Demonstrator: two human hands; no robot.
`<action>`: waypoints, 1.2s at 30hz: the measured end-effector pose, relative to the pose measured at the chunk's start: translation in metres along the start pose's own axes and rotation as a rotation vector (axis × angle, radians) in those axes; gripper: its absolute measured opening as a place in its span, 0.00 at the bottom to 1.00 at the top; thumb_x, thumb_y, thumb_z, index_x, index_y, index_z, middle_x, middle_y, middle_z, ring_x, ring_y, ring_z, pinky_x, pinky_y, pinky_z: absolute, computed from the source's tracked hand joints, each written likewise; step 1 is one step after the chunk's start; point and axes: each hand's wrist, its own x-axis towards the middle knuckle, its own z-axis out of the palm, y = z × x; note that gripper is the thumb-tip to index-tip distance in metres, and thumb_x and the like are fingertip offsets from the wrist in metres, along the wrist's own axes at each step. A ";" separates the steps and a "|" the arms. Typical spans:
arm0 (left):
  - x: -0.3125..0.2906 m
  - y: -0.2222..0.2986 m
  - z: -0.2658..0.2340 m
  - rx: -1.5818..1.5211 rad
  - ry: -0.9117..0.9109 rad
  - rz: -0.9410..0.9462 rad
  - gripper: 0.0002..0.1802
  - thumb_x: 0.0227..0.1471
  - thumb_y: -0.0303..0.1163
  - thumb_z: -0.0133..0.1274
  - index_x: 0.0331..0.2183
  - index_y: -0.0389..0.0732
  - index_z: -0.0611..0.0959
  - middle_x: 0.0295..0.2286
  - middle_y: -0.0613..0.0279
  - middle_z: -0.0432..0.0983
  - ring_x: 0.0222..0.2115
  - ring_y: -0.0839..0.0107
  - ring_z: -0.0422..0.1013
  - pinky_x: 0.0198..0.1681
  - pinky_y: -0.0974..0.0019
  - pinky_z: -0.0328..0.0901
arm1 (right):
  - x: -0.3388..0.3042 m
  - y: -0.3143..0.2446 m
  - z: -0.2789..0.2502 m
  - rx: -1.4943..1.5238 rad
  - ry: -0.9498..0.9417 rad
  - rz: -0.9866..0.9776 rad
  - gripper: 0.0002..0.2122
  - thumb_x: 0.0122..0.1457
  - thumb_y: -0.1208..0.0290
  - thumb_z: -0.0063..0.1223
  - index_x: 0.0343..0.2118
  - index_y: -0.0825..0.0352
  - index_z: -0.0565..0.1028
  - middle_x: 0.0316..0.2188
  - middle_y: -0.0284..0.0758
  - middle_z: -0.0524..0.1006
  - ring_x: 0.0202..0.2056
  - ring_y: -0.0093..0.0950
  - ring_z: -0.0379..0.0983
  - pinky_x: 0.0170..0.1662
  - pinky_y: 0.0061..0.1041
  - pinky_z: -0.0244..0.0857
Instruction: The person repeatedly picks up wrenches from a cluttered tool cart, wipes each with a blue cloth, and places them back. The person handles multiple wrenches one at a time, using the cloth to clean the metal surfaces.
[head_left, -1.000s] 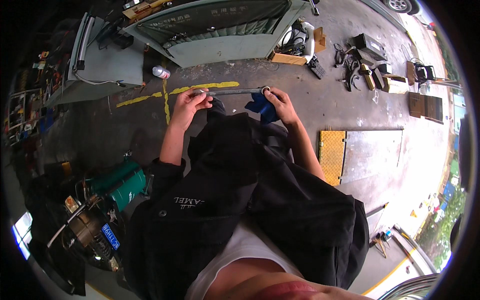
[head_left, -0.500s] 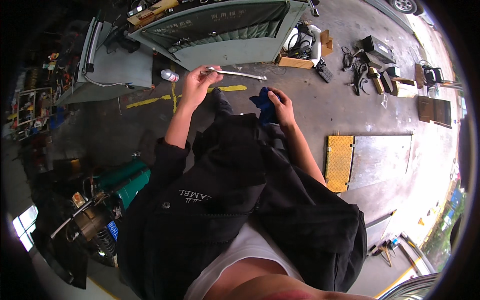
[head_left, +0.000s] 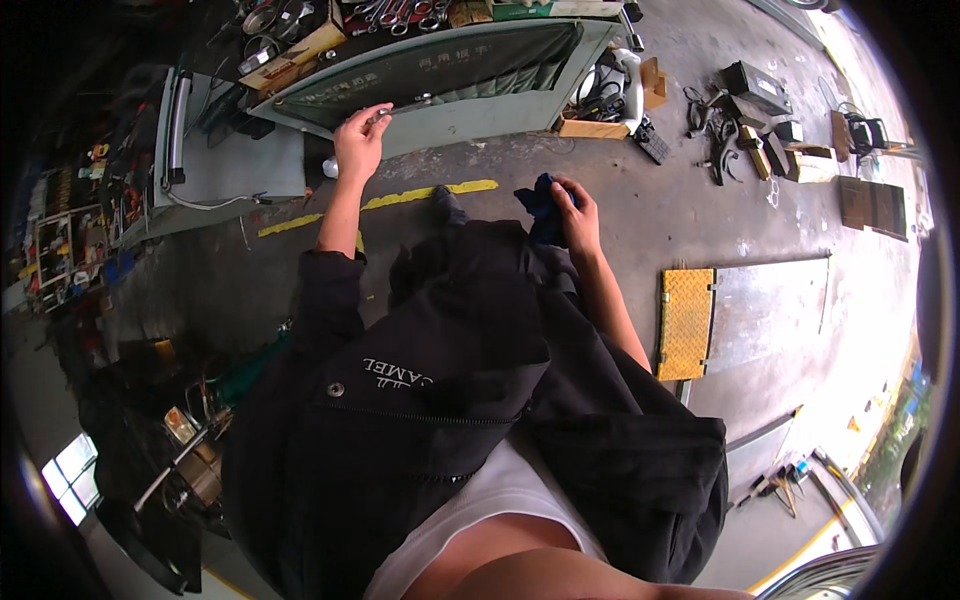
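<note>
My left hand (head_left: 358, 146) is raised in front of the grey-green cabinet panel (head_left: 450, 125), fingers closed on a metal wrench (head_left: 383, 115). Only a short bit of the wrench shows past the fingertips, seen nearly end-on. Behind it, a dark green pocketed cloth (head_left: 470, 70) covers the panel's upper part, with a small metal piece showing at a pocket. Lower and to the right, my right hand (head_left: 579, 215) grips a crumpled dark blue cloth (head_left: 543, 208) that hangs beside my jacket.
Several wrenches (head_left: 405, 14) lie on top behind the panel. A carton of cables and parts (head_left: 600, 125) stands right of it. Black boxes (head_left: 757, 88) and straps lie farther right. A yellow-edged metal plate (head_left: 765, 305) is on the floor, and a grey cabinet (head_left: 225, 165) stands left.
My left hand has moved up and left toward the panel, and the wrench has swung from lying crosswise to nearly end-on. My right hand still holds the blue cloth. The view has tilted forward.
</note>
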 end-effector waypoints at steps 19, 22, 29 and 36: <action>0.064 -0.034 0.009 -0.377 -0.014 -0.066 0.11 0.61 0.27 0.57 0.43 0.31 0.81 0.38 0.61 0.83 0.35 0.75 0.79 0.40 0.70 0.75 | 0.054 -0.042 0.061 -0.195 -0.023 -0.079 0.17 0.62 0.60 0.59 0.49 0.67 0.79 0.41 0.39 0.82 0.44 0.26 0.77 0.51 0.26 0.68; 0.059 -0.016 0.014 -0.532 -0.100 -0.124 0.12 0.64 0.30 0.53 0.44 0.31 0.81 0.42 0.58 0.81 0.36 0.73 0.78 0.41 0.68 0.76 | 0.053 -0.053 0.065 -0.329 -0.083 -0.129 0.20 0.61 0.59 0.60 0.52 0.65 0.77 0.44 0.42 0.82 0.47 0.32 0.78 0.53 0.29 0.68; 0.047 0.024 0.039 -0.743 -0.342 -0.303 0.16 0.64 0.36 0.55 0.45 0.34 0.82 0.38 0.60 0.80 0.34 0.73 0.77 0.39 0.67 0.76 | 0.065 -0.037 0.043 -0.299 -0.429 -0.243 0.20 0.61 0.56 0.61 0.52 0.61 0.79 0.48 0.41 0.80 0.49 0.35 0.77 0.53 0.31 0.69; 0.032 0.057 0.078 -0.511 -0.589 -0.094 0.12 0.63 0.34 0.56 0.43 0.36 0.83 0.36 0.64 0.81 0.35 0.79 0.77 0.36 0.71 0.73 | 0.060 -0.069 0.033 -0.594 -0.218 -0.428 0.15 0.59 0.56 0.62 0.46 0.55 0.83 0.45 0.40 0.78 0.47 0.41 0.77 0.51 0.35 0.71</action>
